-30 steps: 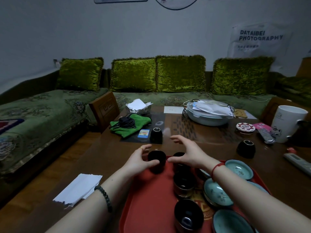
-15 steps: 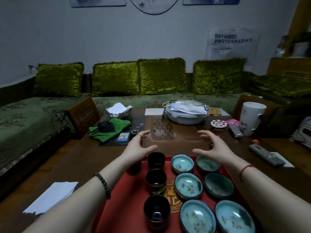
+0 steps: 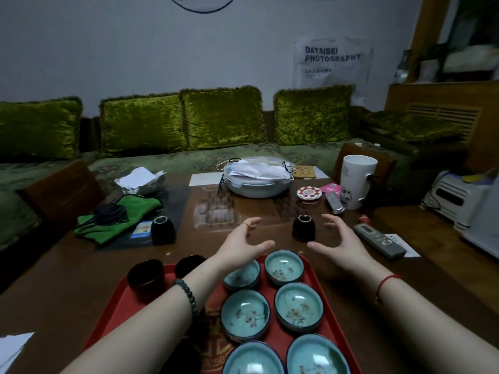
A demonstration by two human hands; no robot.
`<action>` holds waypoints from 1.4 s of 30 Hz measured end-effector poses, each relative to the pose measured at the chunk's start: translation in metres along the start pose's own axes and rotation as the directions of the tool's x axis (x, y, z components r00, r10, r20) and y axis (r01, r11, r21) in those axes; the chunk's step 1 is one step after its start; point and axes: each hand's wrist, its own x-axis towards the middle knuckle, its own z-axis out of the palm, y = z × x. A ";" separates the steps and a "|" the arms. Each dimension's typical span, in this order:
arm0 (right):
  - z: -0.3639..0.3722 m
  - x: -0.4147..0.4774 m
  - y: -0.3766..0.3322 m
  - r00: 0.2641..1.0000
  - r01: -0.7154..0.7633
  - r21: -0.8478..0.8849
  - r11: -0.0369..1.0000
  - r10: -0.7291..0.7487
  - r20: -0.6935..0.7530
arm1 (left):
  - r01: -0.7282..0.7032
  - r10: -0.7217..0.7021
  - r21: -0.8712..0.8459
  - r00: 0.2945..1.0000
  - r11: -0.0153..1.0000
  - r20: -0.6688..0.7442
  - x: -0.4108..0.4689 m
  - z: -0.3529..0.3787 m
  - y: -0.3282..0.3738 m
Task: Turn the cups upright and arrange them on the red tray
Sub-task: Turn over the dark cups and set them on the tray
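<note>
A red tray lies on the table's near side. It carries several upright celadon bowls and upright dark cups at its far left. Two dark cups stand upside down on the table beyond the tray: one at centre right, another at left by the green cloth. My left hand hovers empty over the tray's far edge, fingers spread. My right hand is held open just right of the centre-right upturned cup, not touching it.
A remote lies right of my right hand, with a white mug, a round tin and a covered basin further back. A green cloth with black cord sits at left. Sofa cushions line the far side.
The view has swung right and both hands moved forward off the tray's cups. My right hand now sits beside the upturned cup at centre right; both hands stay empty.
</note>
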 end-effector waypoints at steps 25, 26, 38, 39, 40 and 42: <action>0.040 0.063 0.050 0.993 -0.105 -0.065 0.992 0.108 0.047 | 0.030 -0.030 -0.007 0.998 1.000 0.053 0.120 0.099 -0.009; 0.040 0.064 0.047 0.994 -0.106 -0.065 0.992 0.108 0.033 | 0.028 -0.028 -0.007 0.998 1.000 0.048 0.120 0.099 -0.008; 0.033 0.040 -0.014 0.988 0.142 0.161 0.977 -0.129 -0.088 | 0.009 -0.030 -0.310 0.998 0.951 -0.063 0.089 0.059 0.009; 0.033 0.037 -0.024 0.983 0.171 0.184 0.968 -0.156 -0.092 | -0.004 -0.024 -0.321 0.996 0.947 -0.084 0.084 0.053 0.012; 0.032 0.033 -0.033 0.978 0.200 0.202 0.959 -0.184 -0.099 | -0.020 -0.016 -0.327 0.994 0.945 -0.107 0.080 0.048 0.015; 0.030 0.025 -0.049 0.965 0.257 0.242 0.936 -0.234 -0.118 | -0.041 -0.010 -0.347 0.990 0.937 -0.143 0.071 0.035 0.022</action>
